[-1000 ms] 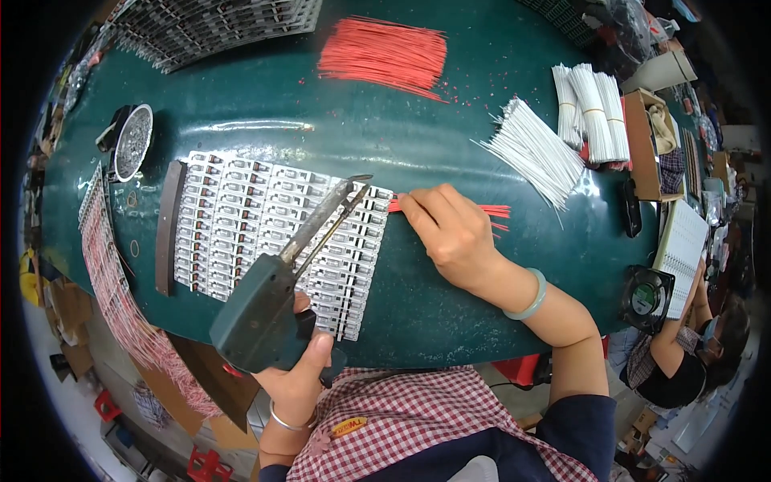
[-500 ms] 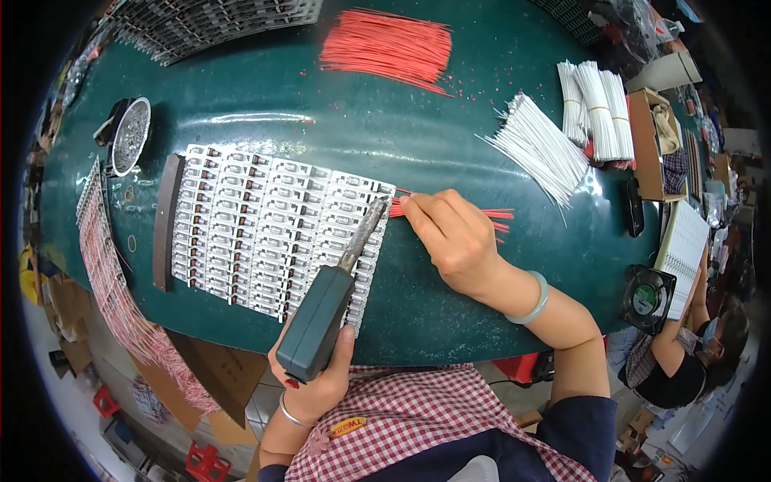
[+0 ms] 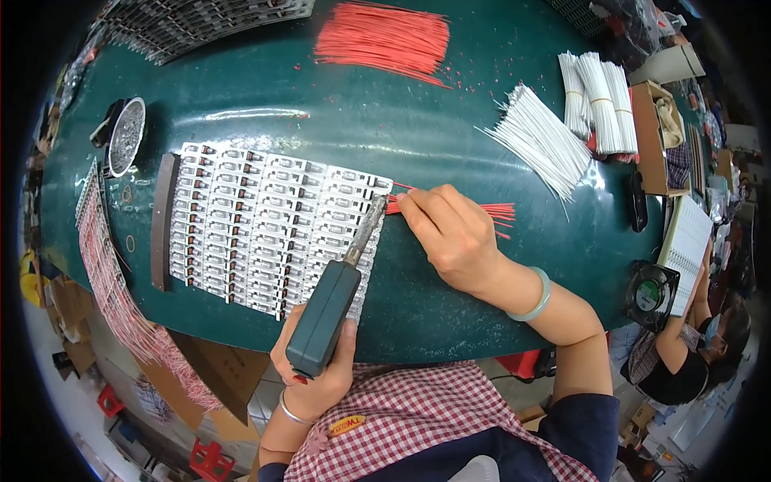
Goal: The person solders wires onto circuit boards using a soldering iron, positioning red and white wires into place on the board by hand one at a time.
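Note:
My left hand is wrapped round a dark green soldering gun. Its metal tip points up and to the right, over the top right corner of a panel of small white parts set in rows. With closed fingertips my right hand pinches a red wire at that same corner, close to the tip. More red wires lie on the table under and beyond this hand. Whether the tip touches the wire end is too small to tell.
A dark bar lines the panel's left side. Left of it are a round dish and a long bundle of wired parts. Red wires and white wires lie farther back. A small fan stands right, near another person.
The whole view has shifted slightly. The soldering gun's tip has moved a little to the left at the panel corner. My right hand keeps its pinch at nearly the same place.

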Demonstrator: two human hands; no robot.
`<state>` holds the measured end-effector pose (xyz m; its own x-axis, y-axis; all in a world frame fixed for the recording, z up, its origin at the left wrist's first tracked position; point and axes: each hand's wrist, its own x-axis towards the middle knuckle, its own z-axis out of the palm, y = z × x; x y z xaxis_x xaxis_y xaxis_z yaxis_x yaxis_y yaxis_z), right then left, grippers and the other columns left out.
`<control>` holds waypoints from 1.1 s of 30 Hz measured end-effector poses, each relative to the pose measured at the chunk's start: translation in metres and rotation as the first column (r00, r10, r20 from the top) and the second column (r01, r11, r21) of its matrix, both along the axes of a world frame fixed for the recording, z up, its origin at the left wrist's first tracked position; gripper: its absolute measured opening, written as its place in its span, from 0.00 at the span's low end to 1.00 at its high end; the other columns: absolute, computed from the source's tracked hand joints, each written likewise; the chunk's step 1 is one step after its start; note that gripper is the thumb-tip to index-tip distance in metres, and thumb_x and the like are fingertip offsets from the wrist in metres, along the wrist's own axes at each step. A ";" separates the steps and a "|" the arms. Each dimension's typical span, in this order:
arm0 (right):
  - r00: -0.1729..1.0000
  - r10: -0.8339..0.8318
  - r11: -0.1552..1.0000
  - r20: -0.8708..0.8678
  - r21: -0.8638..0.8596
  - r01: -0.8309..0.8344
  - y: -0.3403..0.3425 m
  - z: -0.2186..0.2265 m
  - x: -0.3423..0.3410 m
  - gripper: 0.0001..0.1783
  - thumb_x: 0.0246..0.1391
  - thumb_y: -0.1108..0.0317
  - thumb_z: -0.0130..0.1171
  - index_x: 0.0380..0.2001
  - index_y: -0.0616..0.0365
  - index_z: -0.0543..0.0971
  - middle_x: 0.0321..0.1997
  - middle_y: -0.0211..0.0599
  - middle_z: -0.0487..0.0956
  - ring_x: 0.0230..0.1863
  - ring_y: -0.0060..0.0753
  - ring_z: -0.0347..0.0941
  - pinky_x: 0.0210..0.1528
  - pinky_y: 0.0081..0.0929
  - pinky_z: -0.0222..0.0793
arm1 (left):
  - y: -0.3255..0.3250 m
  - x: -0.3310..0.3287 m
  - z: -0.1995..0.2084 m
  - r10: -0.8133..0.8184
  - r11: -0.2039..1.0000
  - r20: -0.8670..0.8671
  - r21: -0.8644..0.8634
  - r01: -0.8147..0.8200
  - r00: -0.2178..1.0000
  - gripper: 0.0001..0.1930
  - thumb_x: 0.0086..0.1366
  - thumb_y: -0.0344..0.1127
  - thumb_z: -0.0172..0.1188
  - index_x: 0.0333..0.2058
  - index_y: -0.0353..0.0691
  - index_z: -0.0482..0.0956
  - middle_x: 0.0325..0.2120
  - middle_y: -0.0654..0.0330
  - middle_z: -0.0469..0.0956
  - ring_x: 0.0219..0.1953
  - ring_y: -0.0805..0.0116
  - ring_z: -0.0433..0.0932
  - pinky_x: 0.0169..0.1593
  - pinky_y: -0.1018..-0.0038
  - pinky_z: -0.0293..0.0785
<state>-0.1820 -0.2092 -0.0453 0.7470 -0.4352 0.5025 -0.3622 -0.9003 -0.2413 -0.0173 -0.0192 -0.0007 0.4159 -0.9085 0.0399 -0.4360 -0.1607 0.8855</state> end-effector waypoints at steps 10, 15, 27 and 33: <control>1.000 -0.011 1.000 -0.011 -0.011 0.011 0.000 -0.001 0.000 0.18 0.43 0.76 0.63 0.41 0.71 0.81 0.38 0.43 0.81 0.34 0.37 0.78 0.31 0.29 0.75 | 0.016 -0.001 -0.008 0.053 0.997 -0.019 0.063 -0.052 0.998 0.11 0.59 0.26 0.71 0.40 0.29 0.84 0.32 0.52 0.83 0.28 0.60 0.83 0.34 0.71 0.78; 1.000 -0.016 1.000 -0.009 -0.009 0.016 0.001 0.000 0.000 0.18 0.43 0.76 0.63 0.41 0.71 0.81 0.38 0.42 0.81 0.34 0.37 0.78 0.31 0.29 0.75 | 0.021 -0.002 -0.008 0.096 0.995 -0.013 0.036 -0.095 0.995 0.12 0.59 0.27 0.72 0.41 0.29 0.84 0.33 0.51 0.85 0.29 0.58 0.85 0.35 0.71 0.80; 0.999 0.020 1.000 0.036 0.011 -0.020 0.010 -0.001 -0.004 0.21 0.42 0.75 0.61 0.43 0.73 0.82 0.40 0.47 0.82 0.35 0.41 0.79 0.35 0.32 0.79 | 0.020 -0.003 -0.006 0.043 0.999 0.023 -0.016 -0.042 0.999 0.11 0.58 0.24 0.70 0.40 0.28 0.84 0.34 0.50 0.84 0.31 0.60 0.84 0.36 0.72 0.79; 1.000 0.019 1.000 0.007 0.010 -0.019 0.012 0.001 -0.001 0.20 0.43 0.76 0.62 0.43 0.73 0.82 0.40 0.47 0.82 0.36 0.41 0.79 0.35 0.32 0.79 | 0.019 -0.002 -0.005 0.020 1.000 -0.010 0.004 -0.020 1.000 0.11 0.57 0.21 0.69 0.39 0.27 0.83 0.34 0.49 0.82 0.30 0.59 0.83 0.35 0.70 0.78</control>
